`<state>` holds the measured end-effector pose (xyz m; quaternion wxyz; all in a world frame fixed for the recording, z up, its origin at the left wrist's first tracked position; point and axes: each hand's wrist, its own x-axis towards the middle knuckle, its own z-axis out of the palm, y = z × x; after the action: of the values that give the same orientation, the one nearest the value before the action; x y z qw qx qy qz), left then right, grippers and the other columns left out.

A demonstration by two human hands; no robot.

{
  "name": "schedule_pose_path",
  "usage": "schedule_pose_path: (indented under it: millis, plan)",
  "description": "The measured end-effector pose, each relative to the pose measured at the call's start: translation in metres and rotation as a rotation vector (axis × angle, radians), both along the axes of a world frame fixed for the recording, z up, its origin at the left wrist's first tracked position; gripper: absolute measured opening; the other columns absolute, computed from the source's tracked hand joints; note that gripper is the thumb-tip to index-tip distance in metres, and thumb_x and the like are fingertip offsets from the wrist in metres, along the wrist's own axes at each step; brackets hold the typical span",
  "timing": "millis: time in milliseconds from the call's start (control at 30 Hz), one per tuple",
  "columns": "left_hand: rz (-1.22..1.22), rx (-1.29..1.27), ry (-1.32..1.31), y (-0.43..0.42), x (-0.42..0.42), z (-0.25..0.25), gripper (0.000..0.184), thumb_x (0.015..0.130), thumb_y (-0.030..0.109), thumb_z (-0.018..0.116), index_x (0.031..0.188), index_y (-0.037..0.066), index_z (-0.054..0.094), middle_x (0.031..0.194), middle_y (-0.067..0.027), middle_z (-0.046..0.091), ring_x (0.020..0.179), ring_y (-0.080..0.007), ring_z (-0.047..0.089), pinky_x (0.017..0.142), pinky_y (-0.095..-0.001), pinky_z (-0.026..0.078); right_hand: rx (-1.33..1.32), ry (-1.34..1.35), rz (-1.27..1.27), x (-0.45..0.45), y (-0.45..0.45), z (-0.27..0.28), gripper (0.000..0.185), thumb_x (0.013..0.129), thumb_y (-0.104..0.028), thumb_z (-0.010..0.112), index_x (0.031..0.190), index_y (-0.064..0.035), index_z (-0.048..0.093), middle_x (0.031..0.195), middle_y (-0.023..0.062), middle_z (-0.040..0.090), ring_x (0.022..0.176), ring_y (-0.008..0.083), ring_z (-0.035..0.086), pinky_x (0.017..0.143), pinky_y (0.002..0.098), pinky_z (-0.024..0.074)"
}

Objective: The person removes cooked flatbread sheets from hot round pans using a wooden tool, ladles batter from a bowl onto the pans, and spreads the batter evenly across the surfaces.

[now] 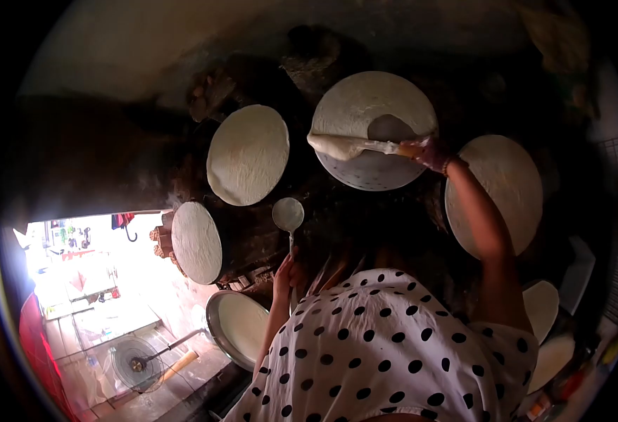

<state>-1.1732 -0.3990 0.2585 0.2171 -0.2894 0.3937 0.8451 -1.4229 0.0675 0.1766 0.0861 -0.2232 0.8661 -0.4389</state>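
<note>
A pale sheet [337, 146] is being held by the right hand [429, 153] at the far end of a flat stick [379, 146], over the middle of the central round pan [376, 177], and is lying leftward of the right fingers with the length of the stick between. The stick's long axis is being kept nearly level, running across the pan from right to left, and its near end is being gripped in the curled right fingers beside the pan's right rim. Whether the sheet is being joined to the pale layer on the pan's far part cannot be told. By the left hand [284, 274], well below and farther from the sheet, a ladle [288, 214] is being held bowl upward, its handle being closed in the bent fingers. The ladle's bowl is being kept apart from the central pan, below the gap between it and the left round disc [249, 156]. A smaller-looking disc [196, 243] is being seen farther left, above a basin [215, 330] in which white liquid is being held. The right-hand disc [495, 186] is being partly covered from view by the right forearm, which is standing in the way on that side.
</note>
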Motion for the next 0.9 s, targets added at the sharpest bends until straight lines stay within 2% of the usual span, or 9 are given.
schedule_pose_path:
  millis: [100, 300, 367, 433, 500, 567, 667, 800, 900]
  plan:
    - [-0.011, 0.086, -0.065, -0.012, 0.011, -0.005, 0.04, 0.098, 0.021, 0.041, 0.138, 0.017, 0.04, 0.055, 0.0048, 0.027, 0.04, -0.0079, 0.032, 0.035, -0.0243, 0.033, 0.05, -0.299, -0.368, -0.012, 0.002, 0.002, 0.045, 0.078, -0.013, 0.067, 0.122, -0.0217, 0.062, 0.109, 0.0099, 0.067, 0.093, 0.0232, 0.065, 0.085, 0.0321, 0.0485]
    - [0.047, 0.047, -0.148, -0.014, 0.002, 0.008, 0.037, 0.098, 0.021, 0.042, 0.135, 0.017, 0.043, 0.056, 0.0055, 0.026, 0.04, -0.0072, 0.031, 0.036, -0.0248, 0.032, 0.109, -0.143, -0.318, 0.02, -0.028, -0.041, 0.044, 0.076, -0.01, 0.069, 0.119, -0.0198, 0.063, 0.109, 0.0113, 0.067, 0.098, 0.0199, 0.064, 0.086, 0.0291, 0.048]
    - [0.041, 0.083, -0.135, -0.015, 0.002, 0.01, 0.036, 0.098, 0.021, 0.042, 0.134, 0.017, 0.044, 0.056, 0.0053, 0.026, 0.04, -0.0072, 0.031, 0.036, -0.0247, 0.032, 0.171, -0.251, -0.328, 0.064, -0.021, 0.01, 0.043, 0.076, -0.001, 0.067, 0.118, -0.0126, 0.064, 0.114, 0.0067, 0.066, 0.103, 0.019, 0.062, 0.089, 0.0311, 0.0481]
    - [0.047, 0.113, -0.118, -0.019, -0.001, 0.008, 0.035, 0.098, 0.02, 0.042, 0.132, 0.016, 0.045, 0.056, 0.0051, 0.026, 0.04, -0.0072, 0.031, 0.036, -0.0245, 0.031, 0.165, -0.243, -0.275, 0.088, 0.004, 0.022, 0.045, 0.079, -0.014, 0.064, 0.124, -0.0189, 0.06, 0.113, 0.0102, 0.065, 0.096, 0.0219, 0.064, 0.085, 0.0326, 0.0495]
    - [-0.002, 0.095, -0.066, -0.026, 0.003, 0.003, 0.033, 0.098, 0.02, 0.042, 0.13, 0.015, 0.047, 0.056, 0.0047, 0.027, 0.04, -0.007, 0.031, 0.036, -0.0243, 0.031, -0.498, -0.4, -0.514, 0.113, 0.021, -0.019, 0.045, 0.08, -0.015, 0.066, 0.124, -0.0114, 0.059, 0.11, 0.0093, 0.066, 0.095, 0.0175, 0.063, 0.083, 0.0303, 0.0494]
    - [-0.015, 0.108, -0.033, -0.036, 0.009, 0.001, 0.031, 0.098, 0.02, 0.041, 0.129, 0.014, 0.048, 0.056, 0.0047, 0.028, 0.04, -0.0072, 0.031, 0.036, -0.0243, 0.031, -0.389, -0.047, -0.825, 0.139, -0.05, 0.033, 0.033, 0.088, -0.028, 0.058, 0.109, -0.004, 0.066, 0.092, 0.0097, 0.068, 0.078, 0.015, 0.062, 0.068, 0.0313, 0.0493]
    - [-0.019, 0.165, -0.04, -0.065, 0.018, -0.008, 0.03, 0.098, 0.02, 0.041, 0.127, 0.013, 0.049, 0.056, 0.0048, 0.028, 0.039, -0.0074, 0.031, 0.036, -0.0241, 0.03, 0.11, 0.049, -0.833, 0.124, -0.196, -0.033, 0.042, 0.089, -0.042, 0.05, 0.08, -0.0035, 0.064, 0.069, 0.0171, 0.062, 0.066, 0.0287, 0.061, 0.061, 0.0434, 0.0464]
    - [-0.043, 0.113, -0.077, -0.092, 0.03, 0.003, 0.03, 0.099, 0.02, 0.041, 0.127, 0.013, 0.048, 0.055, 0.005, 0.028, 0.039, -0.0074, 0.03, 0.037, -0.0235, 0.028, 0.105, -0.255, -1.057, 0.123, -0.32, -0.016, 0.048, 0.088, -0.048, 0.046, 0.092, -0.0047, 0.068, 0.085, 0.0212, 0.066, 0.08, 0.0388, 0.063, 0.073, 0.0474, 0.049]
    - [-0.031, 0.126, -0.045, -0.118, 0.046, 0.002, 0.032, 0.099, 0.019, 0.041, 0.13, 0.012, 0.047, 0.056, 0.0052, 0.027, 0.039, -0.007, 0.028, 0.037, -0.0227, 0.027, 0.018, -0.345, -1.208, 0.149, -0.29, -0.038, 0.048, 0.089, -0.045, 0.049, 0.089, -0.0013, 0.068, 0.077, 0.021, 0.066, 0.072, 0.0329, 0.066, 0.059, 0.0432, 0.0476]
